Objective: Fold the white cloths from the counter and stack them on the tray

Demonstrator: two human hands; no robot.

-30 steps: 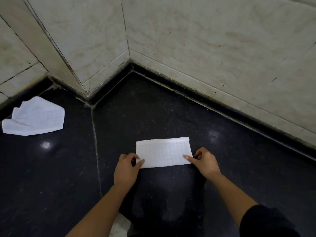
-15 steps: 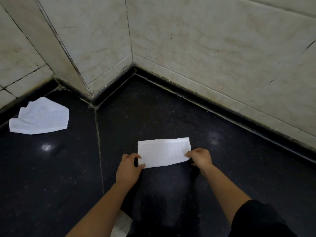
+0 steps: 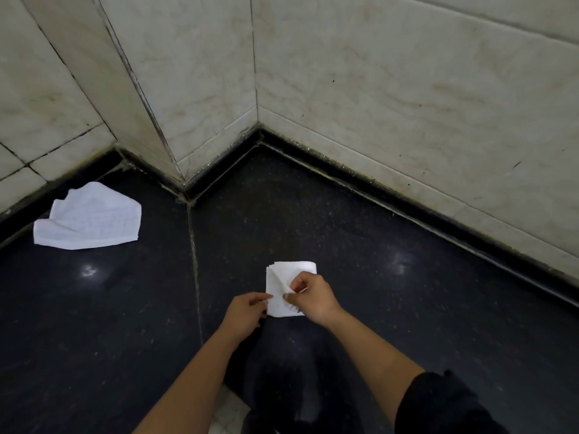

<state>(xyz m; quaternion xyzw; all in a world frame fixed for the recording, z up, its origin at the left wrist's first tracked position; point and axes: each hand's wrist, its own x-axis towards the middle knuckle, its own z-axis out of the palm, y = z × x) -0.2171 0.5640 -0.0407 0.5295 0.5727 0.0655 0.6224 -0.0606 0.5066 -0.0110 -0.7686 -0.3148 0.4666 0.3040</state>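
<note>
You are holding the small folded white cloth [image 3: 282, 277] between both hands on the black speckled stone counter [image 3: 391, 308], just ahead of you. Your left hand [image 3: 246, 311] is pinching its lower left edge, and your right hand [image 3: 311, 297] is lying over its right side, thumb and forefinger pinching a raised flap near the middle. A second, crumpled white cloth [image 3: 89, 219] is lying well apart to the left, close to the beige marble-tiled wall [image 3: 376, 104].
</note>
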